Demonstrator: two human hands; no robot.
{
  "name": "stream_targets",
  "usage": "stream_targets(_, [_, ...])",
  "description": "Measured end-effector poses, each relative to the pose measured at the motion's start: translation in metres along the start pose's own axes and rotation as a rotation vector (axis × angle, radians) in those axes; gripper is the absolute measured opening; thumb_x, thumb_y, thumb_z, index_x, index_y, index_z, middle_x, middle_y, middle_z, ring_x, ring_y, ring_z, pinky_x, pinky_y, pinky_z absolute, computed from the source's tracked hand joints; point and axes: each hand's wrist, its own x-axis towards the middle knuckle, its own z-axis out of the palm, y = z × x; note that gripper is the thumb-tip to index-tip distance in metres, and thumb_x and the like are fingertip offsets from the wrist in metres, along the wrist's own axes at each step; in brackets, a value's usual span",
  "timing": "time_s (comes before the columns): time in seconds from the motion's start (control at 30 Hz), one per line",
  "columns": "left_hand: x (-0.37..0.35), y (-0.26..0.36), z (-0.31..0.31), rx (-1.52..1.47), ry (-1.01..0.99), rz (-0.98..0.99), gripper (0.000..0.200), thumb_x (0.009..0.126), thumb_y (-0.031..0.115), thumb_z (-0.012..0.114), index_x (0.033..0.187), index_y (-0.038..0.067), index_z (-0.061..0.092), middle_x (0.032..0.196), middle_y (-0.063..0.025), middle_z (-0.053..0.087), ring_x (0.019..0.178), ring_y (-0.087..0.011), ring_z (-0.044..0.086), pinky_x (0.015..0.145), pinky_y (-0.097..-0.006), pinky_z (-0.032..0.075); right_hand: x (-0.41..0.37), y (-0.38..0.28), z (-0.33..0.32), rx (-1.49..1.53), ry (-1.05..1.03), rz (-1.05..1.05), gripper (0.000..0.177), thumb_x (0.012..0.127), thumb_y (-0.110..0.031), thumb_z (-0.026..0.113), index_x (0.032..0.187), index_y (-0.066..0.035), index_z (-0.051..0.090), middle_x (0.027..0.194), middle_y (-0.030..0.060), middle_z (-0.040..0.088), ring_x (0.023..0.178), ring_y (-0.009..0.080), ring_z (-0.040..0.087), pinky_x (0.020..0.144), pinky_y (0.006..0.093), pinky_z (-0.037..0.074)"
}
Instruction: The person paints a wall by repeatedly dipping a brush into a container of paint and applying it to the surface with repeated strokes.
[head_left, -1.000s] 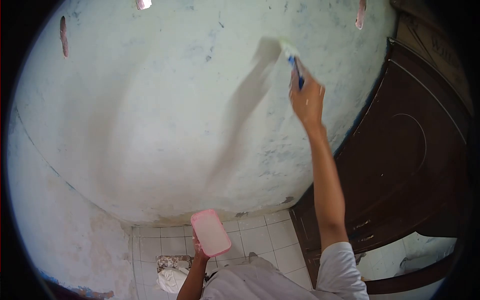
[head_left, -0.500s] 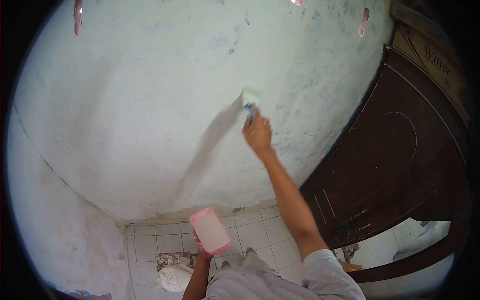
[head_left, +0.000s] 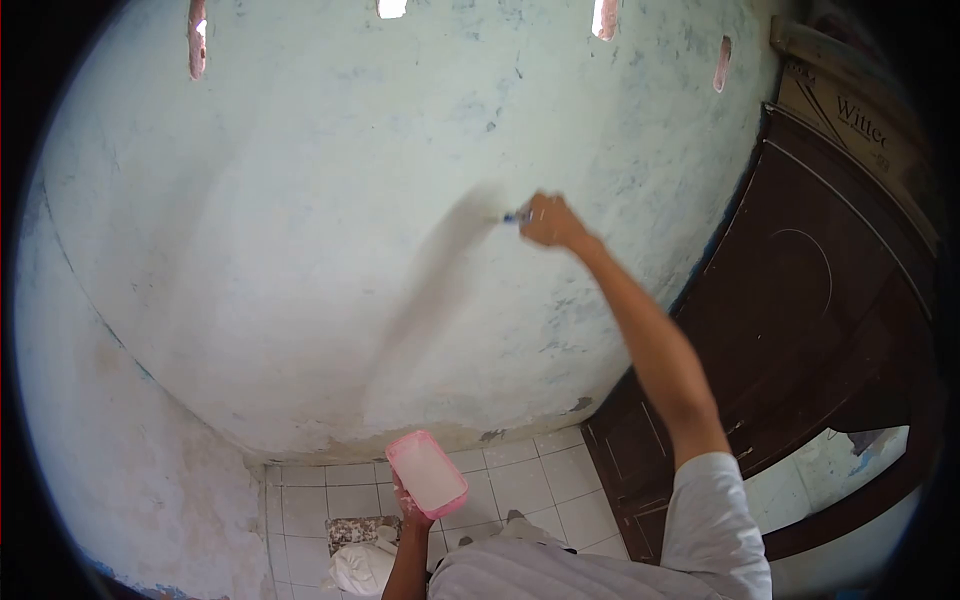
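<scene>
Right hand [head_left: 548, 222], arm outstretched, grips a brush [head_left: 514, 216] against the wall [head_left: 300, 220]; left hand [head_left: 412, 508] holds a pink tray [head_left: 427, 474] low, door [head_left: 800, 300] close beside.

Top-down look at the person now: a pale grey short-sleeved shirt [head_left: 540, 578] fills the bottom edge, soft cloth with faint fine stripes running across it. The short, loose right sleeve [head_left: 712, 520] reads almost white in this light. It has a wide open cuff and ends above the elbow, and below it the arm is bare right down to the right hand [head_left: 548, 222]. On the other side only a bare forearm shows, up to the left hand [head_left: 408, 497] — that sleeve is out of view.
</scene>
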Motion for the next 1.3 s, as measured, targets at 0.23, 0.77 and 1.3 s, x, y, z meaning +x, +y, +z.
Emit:
stream_targets(0.23, [0.004, 0.006, 0.006, -0.093, -0.069, -0.064, 0.06, 0.102, 0.06, 0.048, 0.14, 0.013, 0.055, 0.128, -0.0079, 0.067, 0.113, -0.029, 0.068, 0.098, -0.049, 0.057, 0.087, -0.05, -0.27, -0.01, 0.024, -0.058, 0.026, 0.087, -0.023, 0.072, 0.102, -0.003, 0.08, 0.064, 0.0073, 0.066, 0.046, 0.0096, 0.051, 0.043, 0.0276, 0.042])
stream_targets(0.77, [0.043, -0.029, -0.004, -0.056, -0.028, -0.221, 0.058, 0.104, 0.056, 0.046, 0.142, 0.013, 0.053, 0.131, -0.0099, 0.067, 0.116, -0.032, 0.067, 0.1, -0.0548, 0.055, -0.04, -0.004, -0.105, 0.003, 0.562, 0.012, 0.037, 0.093, -0.013, 0.065, 0.129, -0.01, 0.069, 0.084, 0.0208, 0.071, 0.076, 0.0406, 0.067, 0.074, 0.0467, 0.055])
stream_targets(1.3, [0.085, -0.05, 0.023, 0.138, -0.095, -0.107, 0.059, 0.106, 0.056, 0.042, 0.144, 0.012, 0.051, 0.133, -0.0093, 0.065, 0.116, -0.0294, 0.067, 0.099, -0.0504, 0.057, -0.131, 0.108, 0.063, 0.073, -0.006, 0.106, 0.034, 0.09, -0.028, 0.069, 0.114, -0.004, 0.074, 0.095, 0.0231, 0.073, 0.093, 0.0339, 0.071, 0.09, 0.0438, 0.054])
